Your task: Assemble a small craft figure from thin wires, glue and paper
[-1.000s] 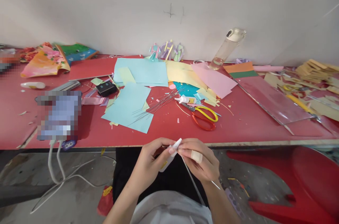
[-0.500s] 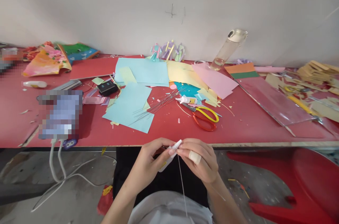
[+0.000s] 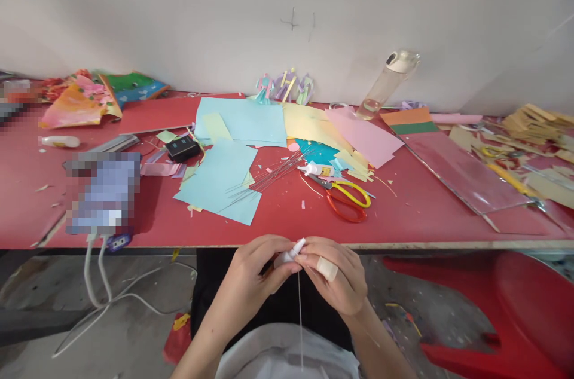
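Just below the table's front edge, my left hand (image 3: 253, 271) is closed around a small white glue bottle (image 3: 288, 256) with a pointed nozzle. The nozzle tilts up to the right, touching or nearly touching my right fingertips. My right hand (image 3: 343, 277), with a bandage (image 3: 327, 268) on one finger, pinches a thin wire (image 3: 301, 319). That wire hangs down toward my lap, and its upper end is hidden by the fingers. On the table ahead lie scissors (image 3: 347, 199) with red and yellow handles, a second glue bottle (image 3: 318, 170) and several loose thin wires (image 3: 269, 179).
Blue paper sheets (image 3: 224, 182), a pink sheet (image 3: 365, 137) and paper scraps cover the table's middle. A clear water bottle (image 3: 381, 89) leans at the wall beside small paper figures (image 3: 284, 86). A phone with cables (image 3: 107, 193) is at left; a red chair (image 3: 533, 307) at right.
My left hand has turned the glue bottle, hiding more of its body. The nozzle has shifted slightly left. The hanging wire has swung to a more vertical line.
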`<act>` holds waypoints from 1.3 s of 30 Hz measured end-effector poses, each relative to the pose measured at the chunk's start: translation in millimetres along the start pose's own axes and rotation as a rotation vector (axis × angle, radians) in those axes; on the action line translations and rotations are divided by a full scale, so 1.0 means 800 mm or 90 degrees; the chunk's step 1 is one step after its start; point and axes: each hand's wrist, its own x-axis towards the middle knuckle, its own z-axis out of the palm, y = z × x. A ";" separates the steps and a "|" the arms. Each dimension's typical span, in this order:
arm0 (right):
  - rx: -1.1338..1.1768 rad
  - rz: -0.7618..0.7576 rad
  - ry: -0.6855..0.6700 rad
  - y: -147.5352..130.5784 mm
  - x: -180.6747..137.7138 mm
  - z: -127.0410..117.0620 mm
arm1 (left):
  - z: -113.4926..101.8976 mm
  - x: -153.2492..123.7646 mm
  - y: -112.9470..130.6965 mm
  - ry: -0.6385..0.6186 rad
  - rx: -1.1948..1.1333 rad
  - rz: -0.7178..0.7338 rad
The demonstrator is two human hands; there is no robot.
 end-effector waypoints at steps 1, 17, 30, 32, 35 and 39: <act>-0.001 0.003 0.002 -0.001 -0.001 0.000 | 0.001 -0.001 0.001 0.013 0.006 0.010; 0.019 0.036 0.088 -0.015 0.003 0.008 | 0.024 -0.006 0.002 0.166 0.030 0.107; 0.036 0.067 0.134 -0.023 0.011 0.019 | 0.034 -0.009 -0.005 0.217 0.092 0.121; 0.047 0.080 0.131 -0.024 0.011 0.020 | 0.034 -0.008 -0.005 0.223 0.098 0.123; 0.071 0.087 0.128 -0.024 0.011 0.020 | 0.034 -0.007 -0.005 0.231 0.101 0.117; 0.103 0.088 0.128 -0.021 0.011 0.019 | 0.035 -0.006 -0.002 0.248 0.080 0.118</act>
